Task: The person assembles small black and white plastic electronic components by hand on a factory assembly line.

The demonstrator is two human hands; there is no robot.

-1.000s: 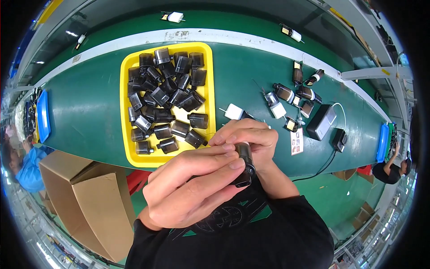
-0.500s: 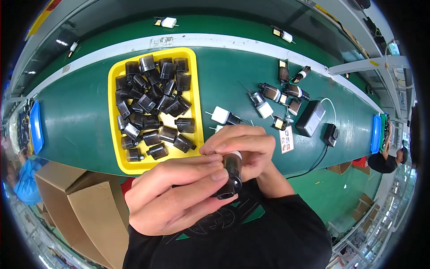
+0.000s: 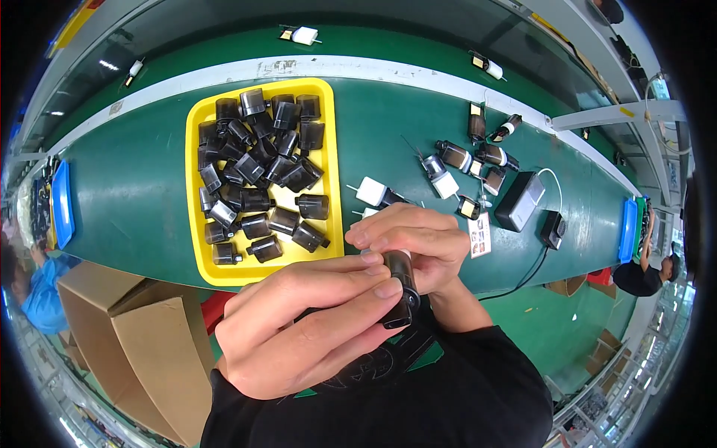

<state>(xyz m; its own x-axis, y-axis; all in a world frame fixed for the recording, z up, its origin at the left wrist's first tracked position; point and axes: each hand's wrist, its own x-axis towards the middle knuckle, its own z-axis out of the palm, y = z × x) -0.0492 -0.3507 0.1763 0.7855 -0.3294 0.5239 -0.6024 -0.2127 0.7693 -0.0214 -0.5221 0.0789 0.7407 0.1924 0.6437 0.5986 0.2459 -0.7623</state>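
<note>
Both hands' fingers are gripping a dark translucent cartridge just above the dark shirt, its lower end free; the left hand pinches its side, the right hand its upper end, hiding part of it. From that cartridge, a yellow tray heaped with smoky housings sits at 10 o'clock on the green tabletop, white-ended assemblies near 11, one partly blocked by the right hand, dark assemblies at 1, a black-and-grey box at 2, and a cardboard box toward 8.
</note>
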